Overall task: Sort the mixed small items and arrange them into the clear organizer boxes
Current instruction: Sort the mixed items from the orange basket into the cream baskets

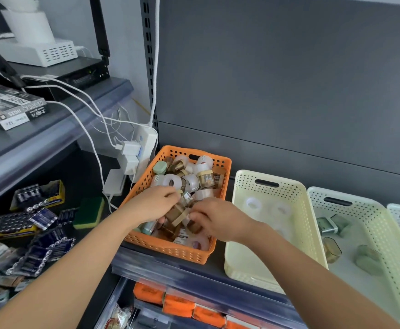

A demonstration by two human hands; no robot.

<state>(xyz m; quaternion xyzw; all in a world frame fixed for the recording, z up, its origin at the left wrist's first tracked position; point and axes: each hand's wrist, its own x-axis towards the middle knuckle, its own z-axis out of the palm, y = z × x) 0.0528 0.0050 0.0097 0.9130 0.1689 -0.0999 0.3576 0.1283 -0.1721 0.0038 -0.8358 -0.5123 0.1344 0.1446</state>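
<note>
Orange basket (170, 248) 1 | cream basket (244, 184) 1 | left hand (155, 205), right hand (219, 220) inside orange

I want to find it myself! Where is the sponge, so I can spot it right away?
Find the orange basket in the middle, then look left to the dark lower shelf scattered with battery packs. The sponge lies at the right edge of that heap, nearest the basket. It is the only green-and-yellow block there; the packs around it are mostly dark blue and black.
</note>
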